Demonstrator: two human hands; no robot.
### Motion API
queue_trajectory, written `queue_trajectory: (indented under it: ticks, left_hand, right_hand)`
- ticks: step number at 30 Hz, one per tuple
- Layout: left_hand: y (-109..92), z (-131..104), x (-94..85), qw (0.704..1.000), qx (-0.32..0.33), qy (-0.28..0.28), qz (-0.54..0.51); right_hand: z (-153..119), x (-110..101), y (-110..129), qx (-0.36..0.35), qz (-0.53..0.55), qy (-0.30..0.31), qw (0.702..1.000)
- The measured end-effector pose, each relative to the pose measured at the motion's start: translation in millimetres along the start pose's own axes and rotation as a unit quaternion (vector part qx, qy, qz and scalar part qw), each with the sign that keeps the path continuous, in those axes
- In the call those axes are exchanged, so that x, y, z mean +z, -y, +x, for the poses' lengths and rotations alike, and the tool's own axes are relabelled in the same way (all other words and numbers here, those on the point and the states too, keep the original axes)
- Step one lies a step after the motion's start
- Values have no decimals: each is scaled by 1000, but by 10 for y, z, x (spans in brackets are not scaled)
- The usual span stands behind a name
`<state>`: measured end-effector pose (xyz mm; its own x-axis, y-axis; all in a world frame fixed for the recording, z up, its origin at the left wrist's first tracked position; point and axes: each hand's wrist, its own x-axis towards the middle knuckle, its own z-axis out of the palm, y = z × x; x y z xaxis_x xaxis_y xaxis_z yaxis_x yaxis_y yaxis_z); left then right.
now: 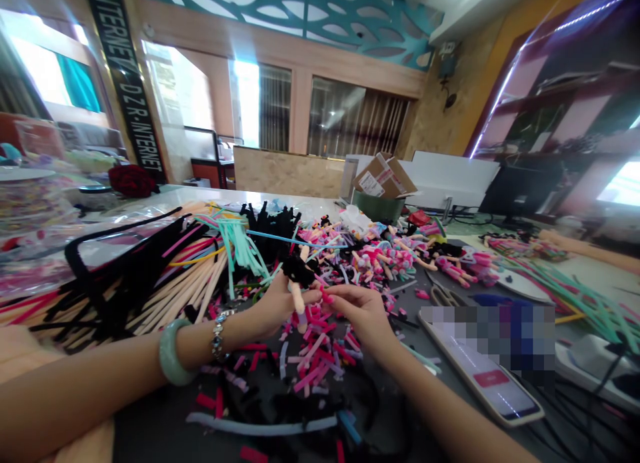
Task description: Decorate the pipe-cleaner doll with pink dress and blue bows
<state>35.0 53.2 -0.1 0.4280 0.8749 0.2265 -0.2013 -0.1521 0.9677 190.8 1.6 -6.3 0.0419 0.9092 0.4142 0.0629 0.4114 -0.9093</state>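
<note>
My left hand (273,308), with a green bangle (175,351) and a beaded bracelet on its wrist, grips a small fuzzy figure (299,291) with a black top and a pale stem-like part hanging down. The fingertips of my right hand (361,311) are pinched together beside it, on a small pink piece (326,295) that touches the figure's right side. Under both hands lie many short pink, lilac and red fuzzy offcuts (315,363) on the dark table surface.
Bundled pale, black and mint fuzzy stems (240,246) lie at left. Colourful finished-looking figures (383,256) are heaped behind my hands. At right are scissors (443,291), a phone (483,370), a power strip and cables. A cardboard box (384,176) stands farther back.
</note>
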Motion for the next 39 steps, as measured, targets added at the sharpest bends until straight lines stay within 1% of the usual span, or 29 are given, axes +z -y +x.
queue_trajectory:
  ticks: [3, 6, 10, 12, 15, 18, 21, 24, 30, 34, 39]
  left_hand:
    - [-41, -17, 6, 1000, -9, 5, 6]
    - [-93, -50, 25, 1000, -9, -1, 10]
    - [-123, -84, 49, 1000, -5, 1, 14]
    - [-114, -88, 50, 1000, -6, 8, 16]
    - [-90, -85, 48, 1000, -6, 14, 14]
    - [-82, -93, 60, 1000, -3, 13, 13]
    - [-104, -114, 89, 1000, -4, 9, 6]
    - [-141, -131, 117, 1000, -16, 7, -2]
    - [-157, -132, 120, 1000, -26, 9, -9]
    - [-135, -120, 105, 999, -35, 6, -1]
    - [-116, -88, 83, 999, -49, -5, 4]
  right_hand:
    - [4, -30, -6, -30, -49, 6, 998]
    - [1, -64, 7, -87, -122, 16, 989]
    - [-27, -86, 48, -189, -221, 28, 956]
    - [-47, -86, 58, -226, -261, 41, 937]
    - [-66, -80, 46, -261, -310, 54, 913]
    - [-68, -75, 28, -282, -339, 57, 896]
    - [-65, -66, 34, -293, -354, 50, 887]
    - [-67, -51, 61, -295, -355, 37, 887]
    - [-71, -31, 94, -262, -333, 10, 906]
    - [-62, -32, 71, -240, -313, 3, 919]
    - [-58, -28, 42, -219, -302, -8, 928]
